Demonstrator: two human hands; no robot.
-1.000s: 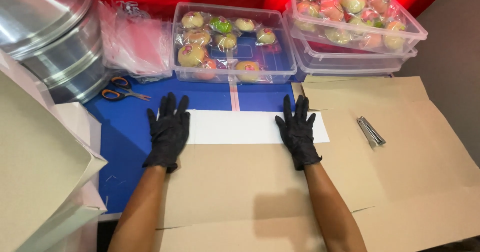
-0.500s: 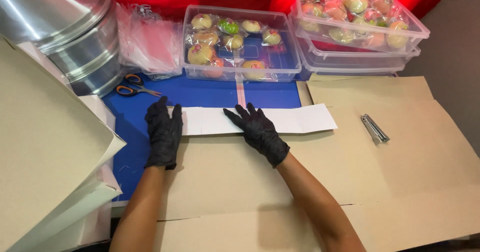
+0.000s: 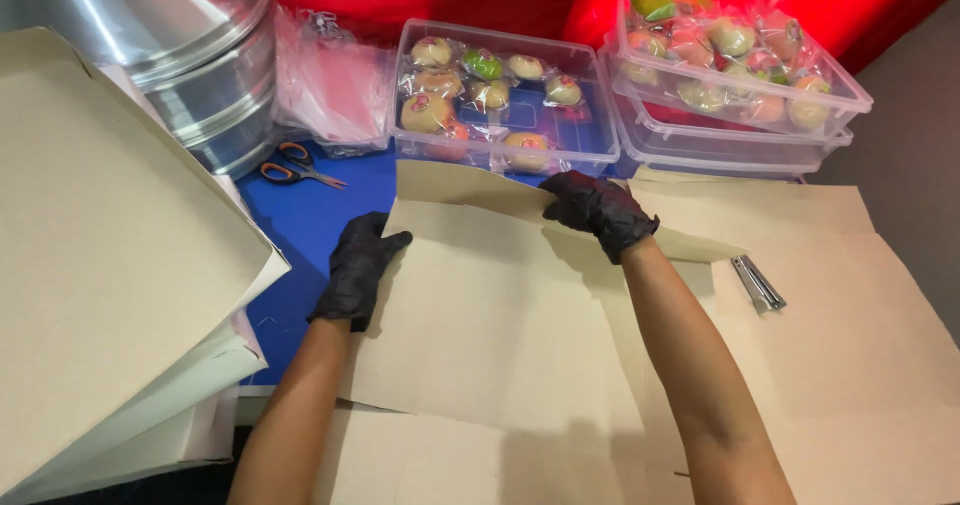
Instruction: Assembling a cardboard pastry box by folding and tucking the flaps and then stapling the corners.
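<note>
Cardboard sheet (image 3: 500, 315): light, stiff, bends along crease. Right hand (image 3: 598, 210) pinches far flap at 12 o'clock; left hand (image 3: 358, 270) flat on 9 o'clock edge.

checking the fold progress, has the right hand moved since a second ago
Yes. The right hand has shifted left along the cardboard sheet, from its right part to the middle of the far edge, now below the clear plastic box.

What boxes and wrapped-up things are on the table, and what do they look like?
Clear plastic tub: behind the hands, rectangular, holding round buns in clear wrappers.
Stacked clear tubs: back right, rectangular, full of wrapped green, pink and tan buns.
Clear plastic bags: back left, crumpled, pinkish.
Brown cardboard sheet: flat, under both gloved hands.
No signs or screens.
</note>
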